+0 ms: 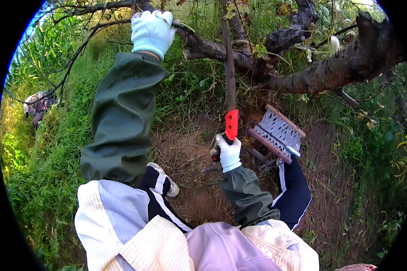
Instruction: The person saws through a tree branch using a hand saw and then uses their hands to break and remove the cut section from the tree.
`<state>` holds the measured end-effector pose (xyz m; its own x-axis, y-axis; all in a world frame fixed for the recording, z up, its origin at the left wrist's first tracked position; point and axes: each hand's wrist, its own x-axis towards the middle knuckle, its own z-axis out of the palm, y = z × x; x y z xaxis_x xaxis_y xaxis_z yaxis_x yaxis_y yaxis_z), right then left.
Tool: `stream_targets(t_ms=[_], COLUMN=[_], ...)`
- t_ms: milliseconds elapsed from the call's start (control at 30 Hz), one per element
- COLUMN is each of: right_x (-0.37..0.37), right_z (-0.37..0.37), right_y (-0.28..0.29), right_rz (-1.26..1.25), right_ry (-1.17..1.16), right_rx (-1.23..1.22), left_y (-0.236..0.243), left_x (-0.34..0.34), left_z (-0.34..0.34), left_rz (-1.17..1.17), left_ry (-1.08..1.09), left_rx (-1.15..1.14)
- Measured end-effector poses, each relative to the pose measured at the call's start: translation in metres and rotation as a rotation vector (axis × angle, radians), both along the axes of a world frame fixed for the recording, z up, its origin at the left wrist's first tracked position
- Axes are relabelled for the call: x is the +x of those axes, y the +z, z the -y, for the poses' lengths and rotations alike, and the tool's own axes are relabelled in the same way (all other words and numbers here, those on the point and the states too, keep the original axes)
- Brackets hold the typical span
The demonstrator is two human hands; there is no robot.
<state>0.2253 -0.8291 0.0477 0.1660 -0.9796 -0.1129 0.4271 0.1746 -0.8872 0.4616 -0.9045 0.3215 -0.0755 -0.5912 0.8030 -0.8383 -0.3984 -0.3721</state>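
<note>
My left hand (153, 34), in a white glove, reaches far forward with its fingers wrapped round a tree branch (192, 40) at the top of the view. Lower down, near the middle, my right hand (229, 152) is closed round the handle of a pruning saw (229, 77). The saw has a red and black grip and a long brownish blade that points away from me. Its far end overlaps the branches, and I cannot tell whether it touches them. Dark green sleeves cover both my forearms.
A folding stool (278, 131) with a woven grey seat stands right of the saw, with a thin tool (293, 151) lying across it. A thick trunk (334, 72) leans across the upper right. Thin twigs (83, 43) hang at left; a dark bundle (40, 106) lies in the grass.
</note>
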Motion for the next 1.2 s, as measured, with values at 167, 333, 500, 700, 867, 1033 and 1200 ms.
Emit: stream_targets(t_ms=[167, 333, 500, 700, 867, 1033, 1200], right_x=[0.002, -0.031, -0.07, -0.052, -0.045, -0.085, -0.032], right_z=[-0.013, -0.025, -0.092, -0.012, 0.007, -0.064, 0.05], right_y=[0.051, 0.076, 0.09, 0.18, 0.187, 0.179, 0.215], right_rz=[-0.105, -0.112, -0.342, -0.521, -0.47, -0.534, -0.531], right_ry=[0.068, 0.025, -0.009, 0.131, 0.118, -0.009, 0.172], right_rx=[0.021, -0.142, -0.312, -0.347, -0.235, -0.278, -0.279], left_y=[0.008, 0.007, 0.011, -0.006, -0.005, -0.006, 0.003], left_x=[0.013, 0.006, 0.01, 0.016, 0.013, 0.016, 0.003], left_z=[-0.015, -0.01, -0.019, -0.001, -0.008, -0.013, -0.008], left_rz=[0.019, 0.07, 0.078, 0.058, 0.093, 0.024, -0.008], left_ry=[-0.079, -0.078, -0.052, -0.203, -0.313, -0.36, -0.404], left_rx=[-0.093, -0.069, -0.073, -0.264, -0.268, -0.313, -0.329])
